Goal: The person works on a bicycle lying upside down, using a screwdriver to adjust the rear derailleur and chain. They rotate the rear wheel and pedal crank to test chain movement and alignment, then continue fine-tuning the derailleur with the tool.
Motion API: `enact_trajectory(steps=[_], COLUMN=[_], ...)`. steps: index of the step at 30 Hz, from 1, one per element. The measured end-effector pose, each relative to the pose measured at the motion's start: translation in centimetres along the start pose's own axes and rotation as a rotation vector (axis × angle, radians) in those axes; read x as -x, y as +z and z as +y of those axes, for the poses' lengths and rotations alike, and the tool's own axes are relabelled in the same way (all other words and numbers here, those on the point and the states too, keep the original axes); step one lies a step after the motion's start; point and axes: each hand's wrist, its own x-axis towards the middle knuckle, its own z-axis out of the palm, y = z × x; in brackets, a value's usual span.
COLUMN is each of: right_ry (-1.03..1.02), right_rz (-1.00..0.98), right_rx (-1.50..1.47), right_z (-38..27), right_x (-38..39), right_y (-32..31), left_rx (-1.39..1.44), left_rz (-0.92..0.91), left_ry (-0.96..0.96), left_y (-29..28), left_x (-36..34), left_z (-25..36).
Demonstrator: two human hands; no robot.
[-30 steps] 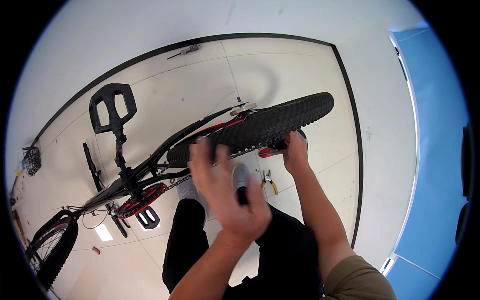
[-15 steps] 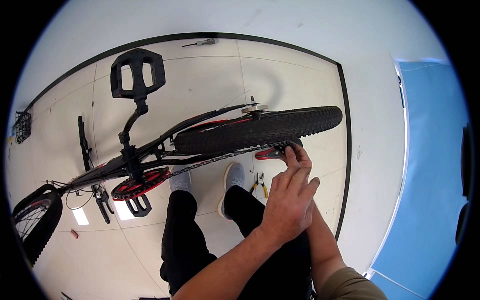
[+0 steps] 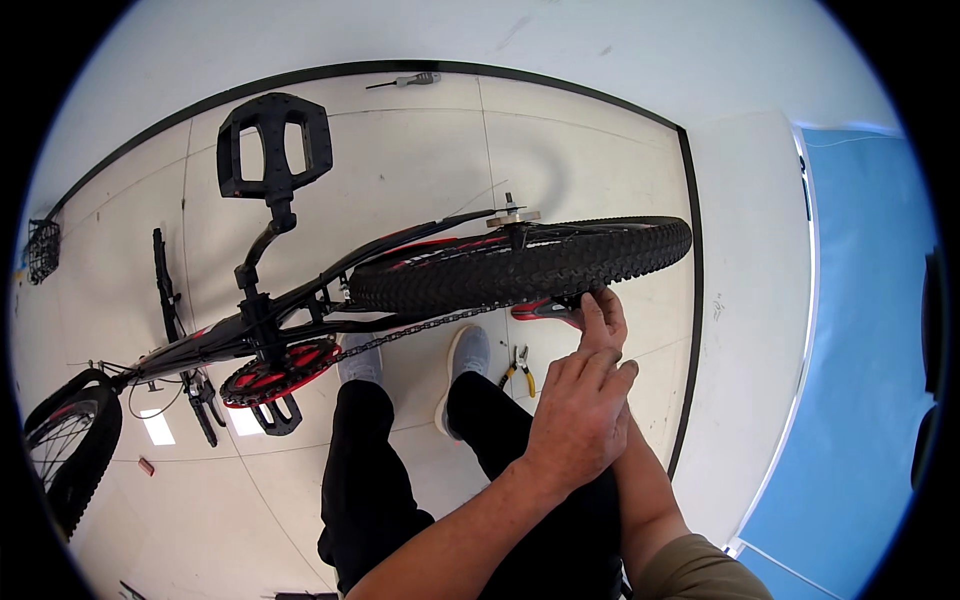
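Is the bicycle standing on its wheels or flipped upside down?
Upside down: the bicycle has its pedal pointing toward the camera, rear tyre raised.

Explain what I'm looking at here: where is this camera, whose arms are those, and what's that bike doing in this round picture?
The picture comes from a wide camera worn on a person's head, looking down, so straight lines bend near the rim. The two bare forearms rising from the lower edge are that person's own. Their black trousers and grey shoes show below. An upside-down bicycle lies across the view: the knobby rear tyre in the middle, a black pedal sticking up, the chain running to a red chainring, and the front wheel at lower left. The left hand lies over the right hand, whose fingers reach a red part just under the tyre; whether they grip it I cannot tell. On the tiled floor lie pliers by the shoes and a screwdriver by the wall.
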Motion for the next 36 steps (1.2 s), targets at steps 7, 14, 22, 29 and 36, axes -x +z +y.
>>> enact_trajectory(steps=[7, 14, 22, 29, 36], right_ry=[-0.437, -0.095, 0.834, 1.181, 1.309], right_rz=[-0.055, 0.088, -0.355, -0.531, -0.597], right_rx=[0.348, 0.189, -0.331, -0.294, -0.361], right_z=[1.3, -1.5, -6.1, -5.5, -4.7], right_x=[0.4, 0.1, 7.9, 11.7, 12.9], right_y=[-0.6, -1.6, 2.6, 12.4, 14.4], left_rx=[-0.008, 0.046, 0.196, -0.063, 0.052], left_rz=[-0.032, 0.009, 0.228, 0.253, 0.316], left_ry=[-0.018, 0.024, 0.227, 0.091, 0.034], left_y=[-0.1, 0.2, -1.5, -4.9, -4.3], left_x=[0.1, -0.2, -2.4, -2.4, -3.1], left_z=[-0.2, 0.3, 0.7, -0.4, -1.6])
